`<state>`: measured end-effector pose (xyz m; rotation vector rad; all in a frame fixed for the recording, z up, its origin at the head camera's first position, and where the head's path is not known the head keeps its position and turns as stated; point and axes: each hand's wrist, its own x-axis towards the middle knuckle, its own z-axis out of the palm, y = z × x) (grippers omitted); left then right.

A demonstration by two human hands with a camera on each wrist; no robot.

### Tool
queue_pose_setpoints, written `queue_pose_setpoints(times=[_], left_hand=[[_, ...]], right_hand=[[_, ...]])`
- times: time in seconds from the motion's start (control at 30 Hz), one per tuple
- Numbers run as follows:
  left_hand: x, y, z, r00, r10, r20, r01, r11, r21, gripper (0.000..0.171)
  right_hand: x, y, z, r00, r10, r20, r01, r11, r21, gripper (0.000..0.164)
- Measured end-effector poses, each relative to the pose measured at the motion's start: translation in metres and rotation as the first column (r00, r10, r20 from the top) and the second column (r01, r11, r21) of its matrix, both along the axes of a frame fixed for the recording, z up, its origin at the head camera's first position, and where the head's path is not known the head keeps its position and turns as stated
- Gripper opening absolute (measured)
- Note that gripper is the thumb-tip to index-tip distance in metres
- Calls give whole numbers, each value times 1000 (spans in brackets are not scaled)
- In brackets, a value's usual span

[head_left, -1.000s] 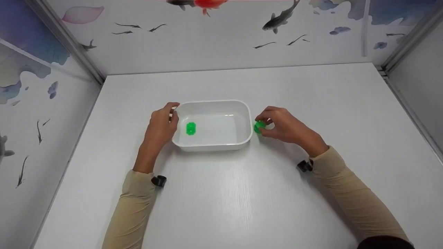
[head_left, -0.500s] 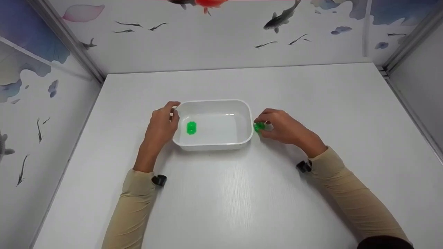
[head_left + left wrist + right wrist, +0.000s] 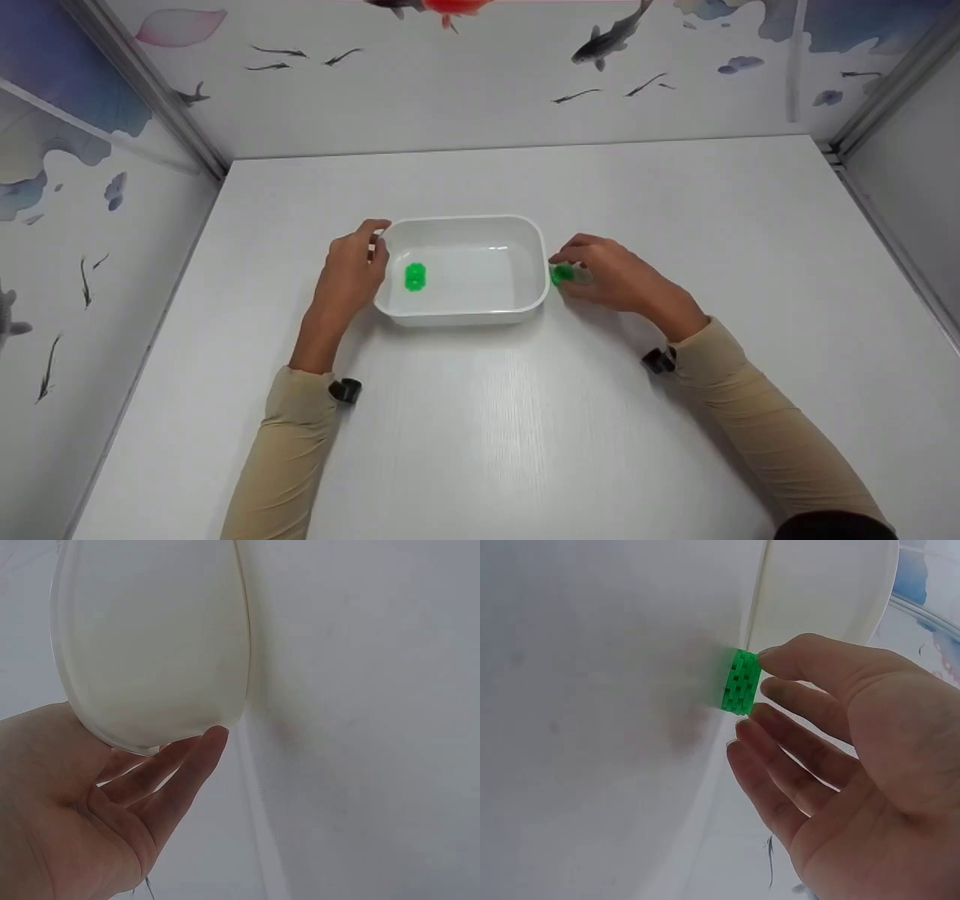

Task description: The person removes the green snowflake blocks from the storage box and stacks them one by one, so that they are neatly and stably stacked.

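Note:
A white rectangular container (image 3: 471,318) stands on the table. My left hand (image 3: 349,266) rests at its far left corner. In the left wrist view, fairly straight fingers (image 3: 191,772) touch the outside of its wall. Inside, toward the left end, lies a green piece with scalloped edges (image 3: 415,277). Just outside the right wall sits a small green block with notched, layered sides (image 3: 742,682), low at the table. My right hand (image 3: 611,274) is around it with loosely spread fingers, and in the right wrist view the thumb tip is right at the block's upper corner.
The white table (image 3: 457,435) extends around the container. A printed back panel (image 3: 480,105) with fish rises behind it, and side panels stand left and right. Black wrist cameras (image 3: 345,391) sit at both sleeves.
My right hand has come down slightly with the green block, and its fingers have loosened around it. The left hand and the container have stayed in place.

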<state>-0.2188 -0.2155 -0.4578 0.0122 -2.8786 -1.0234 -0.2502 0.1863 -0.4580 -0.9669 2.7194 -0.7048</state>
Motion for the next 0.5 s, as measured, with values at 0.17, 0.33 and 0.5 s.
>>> queue_pose_setpoints(times=[0.17, 0.33, 0.5], left_hand=[[0, 0, 0, 1000, -5, -4, 5, 1000, 0, 42], [0, -1, 0, 1000, -7, -8, 7, 1000, -2, 42], [0, 0, 1, 1000, 4, 0, -4, 1000, 0, 42]], right_hand=[[0, 2, 0, 1000, -22, 22, 22, 1000, 11, 40], [-1, 2, -1, 999, -23, 35, 22, 1000, 17, 41], [-2, 2, -2, 1000, -7, 22, 7, 1000, 6, 40]])
